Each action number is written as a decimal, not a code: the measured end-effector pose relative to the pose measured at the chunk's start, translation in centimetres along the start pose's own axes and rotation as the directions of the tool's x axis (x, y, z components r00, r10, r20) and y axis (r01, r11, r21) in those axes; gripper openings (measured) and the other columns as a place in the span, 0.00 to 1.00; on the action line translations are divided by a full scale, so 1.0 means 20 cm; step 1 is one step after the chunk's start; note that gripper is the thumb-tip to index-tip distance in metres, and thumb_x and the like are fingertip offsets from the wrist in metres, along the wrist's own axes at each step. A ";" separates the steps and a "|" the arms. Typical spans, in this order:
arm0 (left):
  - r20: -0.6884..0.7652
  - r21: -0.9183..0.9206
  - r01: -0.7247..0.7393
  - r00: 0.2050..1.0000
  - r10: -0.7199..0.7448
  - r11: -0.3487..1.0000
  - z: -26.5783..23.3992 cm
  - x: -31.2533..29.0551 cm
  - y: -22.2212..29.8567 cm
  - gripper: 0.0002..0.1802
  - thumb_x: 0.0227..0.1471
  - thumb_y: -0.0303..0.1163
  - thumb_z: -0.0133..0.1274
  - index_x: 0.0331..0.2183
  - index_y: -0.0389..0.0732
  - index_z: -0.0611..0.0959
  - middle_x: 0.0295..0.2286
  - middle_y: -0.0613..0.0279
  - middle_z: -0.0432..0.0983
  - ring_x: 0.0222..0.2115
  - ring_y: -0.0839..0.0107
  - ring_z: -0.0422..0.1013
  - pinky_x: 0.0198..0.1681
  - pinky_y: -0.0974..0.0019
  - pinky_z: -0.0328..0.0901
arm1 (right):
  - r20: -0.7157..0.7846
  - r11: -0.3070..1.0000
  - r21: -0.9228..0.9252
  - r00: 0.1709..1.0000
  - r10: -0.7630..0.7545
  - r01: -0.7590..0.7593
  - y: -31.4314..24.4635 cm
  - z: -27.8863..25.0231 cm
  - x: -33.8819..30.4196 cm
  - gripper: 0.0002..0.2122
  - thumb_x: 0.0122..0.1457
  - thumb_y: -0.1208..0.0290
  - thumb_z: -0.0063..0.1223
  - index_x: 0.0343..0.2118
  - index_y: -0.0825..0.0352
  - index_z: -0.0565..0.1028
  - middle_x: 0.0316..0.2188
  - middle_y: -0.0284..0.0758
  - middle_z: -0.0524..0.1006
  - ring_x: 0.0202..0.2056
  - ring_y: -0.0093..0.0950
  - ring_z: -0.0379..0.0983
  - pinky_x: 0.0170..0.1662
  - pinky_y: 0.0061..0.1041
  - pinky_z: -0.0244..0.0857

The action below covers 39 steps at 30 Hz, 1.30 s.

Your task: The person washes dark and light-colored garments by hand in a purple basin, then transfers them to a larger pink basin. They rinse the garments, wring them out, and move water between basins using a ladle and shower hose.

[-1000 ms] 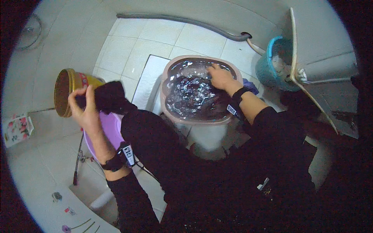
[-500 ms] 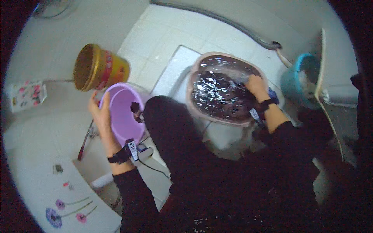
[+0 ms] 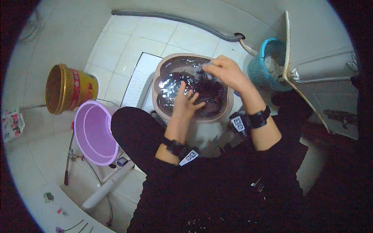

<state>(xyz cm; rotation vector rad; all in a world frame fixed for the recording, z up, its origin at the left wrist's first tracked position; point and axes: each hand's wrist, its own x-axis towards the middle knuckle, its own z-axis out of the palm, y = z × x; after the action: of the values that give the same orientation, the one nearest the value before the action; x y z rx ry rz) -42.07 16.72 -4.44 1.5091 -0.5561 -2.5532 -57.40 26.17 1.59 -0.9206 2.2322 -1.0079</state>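
Note:
A pinkish-beige basin (image 3: pixel 156 79) of dark, glinting water stands in front of me, with a dark mass showing under the surface. My left hand (image 3: pixel 185 104) is over the near part of the water, fingers spread, with nothing held in it. Above the far right part of the basin, my right hand (image 3: pixel 227 73) is closed, thumb and fingers pinched together. Something pale and translucent shows at its fingertips, too blurred to name. Left of my knee is a purple tub (image 3: pixel 97 134), its visible inside bare.
A gold bucket (image 3: pixel 72 89) with a red band leans at the left wall. A teal basket (image 3: pixel 258 66) with pale contents stands at the right, beside a pale hose (image 3: pixel 287 50). A grey hose (image 3: pixel 175 20) runs along the far wall. White pipe (image 3: pixel 107 186) lies lower left.
My left hand has left the purple tub's rim and moved right, over the basin, fingers spread. My right hand has lifted from the water. The dark piece seen in the tub no longer shows.

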 end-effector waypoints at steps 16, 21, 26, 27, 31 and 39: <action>0.292 -0.059 -0.074 0.952 0.088 0.996 -0.60 0.59 -0.48 0.22 0.63 0.50 0.41 0.46 0.43 0.75 0.40 0.58 0.74 0.40 0.62 0.72 0.43 0.59 0.69 | -0.084 0.964 -0.178 0.979 0.183 -0.196 0.09 0.78 -0.22 0.20 0.60 0.55 0.44 0.22 0.68 0.76 0.23 0.52 0.77 0.29 0.51 0.76 0.34 0.48 0.69; 0.137 0.028 -0.072 0.988 0.067 0.997 -0.39 0.53 -0.41 0.21 0.62 0.48 0.44 0.45 0.42 0.75 0.40 0.58 0.74 0.39 0.63 0.72 0.42 0.58 0.69 | -0.083 0.936 -0.256 0.970 0.229 -0.243 0.21 0.80 -0.09 0.19 0.61 0.57 0.43 0.28 0.69 0.79 0.27 0.53 0.78 0.31 0.52 0.77 0.38 0.47 0.71; 0.005 -0.066 -0.084 0.996 0.085 0.994 -0.17 0.43 -0.27 0.18 0.61 0.46 0.47 0.44 0.41 0.75 0.40 0.60 0.74 0.41 0.63 0.72 0.44 0.56 0.68 | -0.343 0.796 -0.182 0.796 0.499 -0.578 0.42 0.60 0.11 0.23 0.61 0.50 0.43 0.39 0.70 0.77 0.36 0.56 0.77 0.40 0.52 0.75 0.46 0.47 0.68; 0.047 -0.120 -0.100 0.993 0.106 0.988 -0.16 0.42 -0.24 0.17 0.61 0.44 0.48 0.44 0.42 0.75 0.41 0.61 0.74 0.43 0.62 0.72 0.45 0.55 0.67 | -0.411 0.815 -0.157 0.788 0.459 -0.557 0.46 0.56 0.14 0.22 0.61 0.51 0.43 0.38 0.70 0.76 0.36 0.56 0.77 0.40 0.52 0.75 0.45 0.47 0.67; -0.068 0.084 -0.350 0.932 0.355 0.933 -0.20 0.43 -0.20 0.32 0.60 0.46 0.48 0.60 0.41 0.61 0.57 0.59 0.60 0.57 0.63 0.60 0.59 0.53 0.55 | -0.502 0.920 -0.197 0.841 0.203 -0.340 0.56 0.50 0.20 0.16 0.61 0.58 0.46 0.35 0.70 0.74 0.37 0.52 0.77 0.40 0.52 0.73 0.45 0.48 0.66; -0.137 0.222 -0.173 0.969 0.206 0.960 -0.32 0.57 -0.31 0.33 0.60 0.42 0.49 0.61 0.43 0.60 0.55 0.60 0.63 0.54 0.65 0.62 0.54 0.59 0.58 | 0.261 0.644 -0.764 0.935 0.239 0.049 0.63 0.86 0.12 0.15 0.60 0.66 0.42 0.49 0.59 0.73 0.51 0.41 0.74 0.56 0.39 0.66 0.57 0.53 0.54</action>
<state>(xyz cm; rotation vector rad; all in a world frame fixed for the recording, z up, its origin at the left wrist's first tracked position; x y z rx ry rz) -41.61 17.64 -18.96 1.6170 -0.9223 -2.2650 -51.88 22.98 -19.01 -1.1732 2.3482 0.2340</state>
